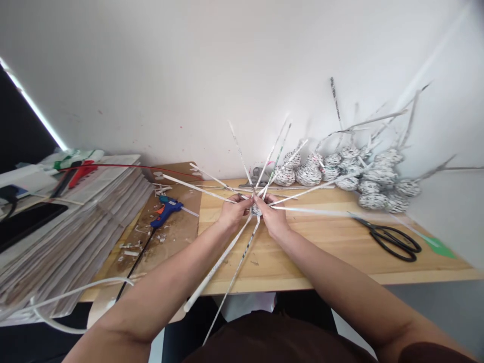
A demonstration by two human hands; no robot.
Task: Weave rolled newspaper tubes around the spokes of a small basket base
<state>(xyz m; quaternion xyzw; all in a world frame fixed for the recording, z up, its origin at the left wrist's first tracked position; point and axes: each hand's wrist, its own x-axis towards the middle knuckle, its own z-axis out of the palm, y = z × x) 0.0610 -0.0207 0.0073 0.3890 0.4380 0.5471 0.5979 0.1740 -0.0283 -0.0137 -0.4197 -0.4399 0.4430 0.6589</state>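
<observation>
Between my hands is a small woven paper piece [256, 209], with several rolled newspaper strips fanning out from it in all directions. My left hand [236, 209] grips its left side, the thumb pressed near the middle where the strips cross. On the right side, my right hand [273, 214] pinches the same piece, its thumb close to the left one. Two long paper strips [223, 257] hang from the piece toward my body, past the table's front edge. The fingertips beneath the weave are hidden.
Woven newspaper gourds [380, 174] with stick-like ends stand along the wall at the back right. Black scissors [393, 239] lie at right on the wooden table [328, 257]. A blue glue gun [165, 212] rests on a brown board at left, beside a tall newspaper stack [86, 242].
</observation>
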